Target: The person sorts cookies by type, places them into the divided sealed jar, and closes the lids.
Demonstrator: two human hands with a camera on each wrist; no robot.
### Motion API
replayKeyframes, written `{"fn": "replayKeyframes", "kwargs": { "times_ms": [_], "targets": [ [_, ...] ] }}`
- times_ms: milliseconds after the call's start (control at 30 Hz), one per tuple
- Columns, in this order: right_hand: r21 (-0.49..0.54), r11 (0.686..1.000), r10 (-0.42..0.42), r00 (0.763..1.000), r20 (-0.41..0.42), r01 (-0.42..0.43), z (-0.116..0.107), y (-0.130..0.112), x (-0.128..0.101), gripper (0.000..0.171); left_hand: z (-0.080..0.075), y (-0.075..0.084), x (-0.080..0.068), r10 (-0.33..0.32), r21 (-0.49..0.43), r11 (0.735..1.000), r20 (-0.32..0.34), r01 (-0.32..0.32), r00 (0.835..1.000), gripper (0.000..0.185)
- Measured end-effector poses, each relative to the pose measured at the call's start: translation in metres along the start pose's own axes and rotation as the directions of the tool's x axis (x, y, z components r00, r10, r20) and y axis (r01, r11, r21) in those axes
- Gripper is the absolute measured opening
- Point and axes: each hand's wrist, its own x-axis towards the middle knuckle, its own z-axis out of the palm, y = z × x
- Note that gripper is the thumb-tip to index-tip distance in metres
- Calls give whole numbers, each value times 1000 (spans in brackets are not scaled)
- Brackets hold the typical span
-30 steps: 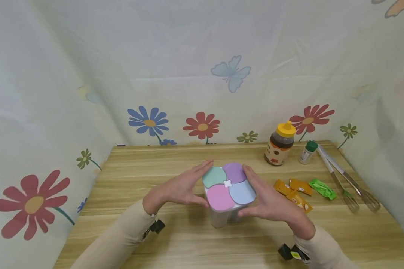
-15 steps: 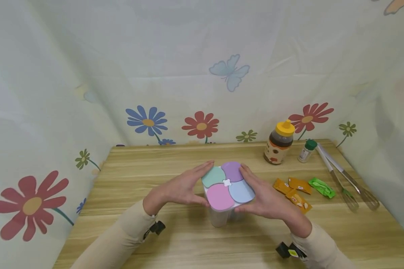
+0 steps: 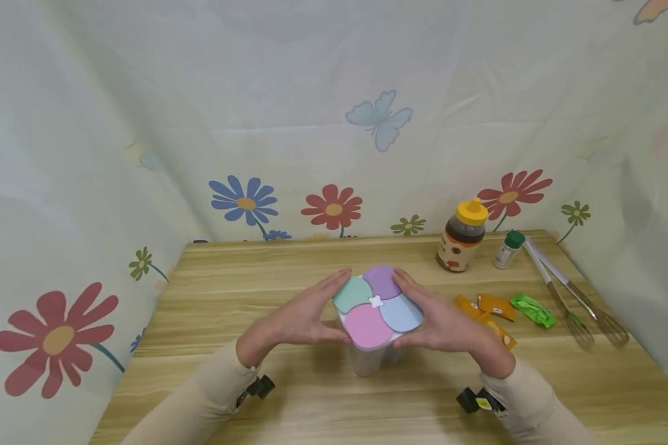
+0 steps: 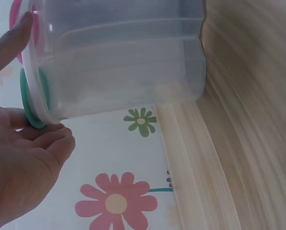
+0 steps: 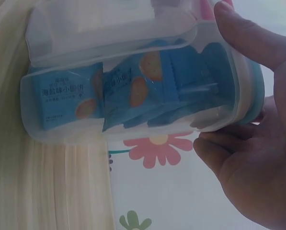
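A translucent storage container (image 3: 364, 361) stands upright on the table, topped by a lid (image 3: 367, 324) with pink, green, purple and blue petals. My left hand (image 3: 306, 312) grips the lid's left edge, thumb at the front and fingers toward the back. From the right side, my right hand (image 3: 442, 318) grips the lid the same way. The left wrist view shows that hand's thumb and fingers around the lid rim (image 4: 35, 88), above a clear compartment wall. Blue snack packets (image 5: 138, 88) fill the compartment nearest the right hand.
Orange packets (image 3: 496, 306) and a green packet (image 3: 533, 310) lie to the right. Behind them stand a yellow-capped squeeze bottle (image 3: 462, 238) and a green-capped shaker (image 3: 508, 250). Two whisks (image 3: 576, 296) lie along the right edge. A flowered cloth (image 3: 334, 123) surrounds the table.
The right hand has shifted slightly left against the lid, its thumb moving up toward the front edge. The lid has turned a little. The left hand has stayed nearly still.
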Motion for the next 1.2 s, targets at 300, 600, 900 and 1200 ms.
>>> {"fn": "replayKeyframes", "kwargs": {
  "times_ms": [300, 600, 900, 1200],
  "targets": [
    [29, 999, -23, 999, 30, 22, -5, 4, 5, 114, 4, 9, -4, -64, 12, 998, -35, 65, 997, 116],
    [47, 998, -42, 997, 67, 39, -7, 11, 9, 114, 11, 13, -6, -90, 31, 995, -77, 93, 993, 115],
    [22, 996, -90, 990, 104, 89, -13, 14, 14, 113, 17, 19, -8, -105, 31, 994, -124, 109, 987, 113],
    [59, 994, -97, 987, 126, 90, -17, 16, 17, 112, 19, 22, -9, -128, 18, 991, -130, 132, 983, 115]
  ]
}}
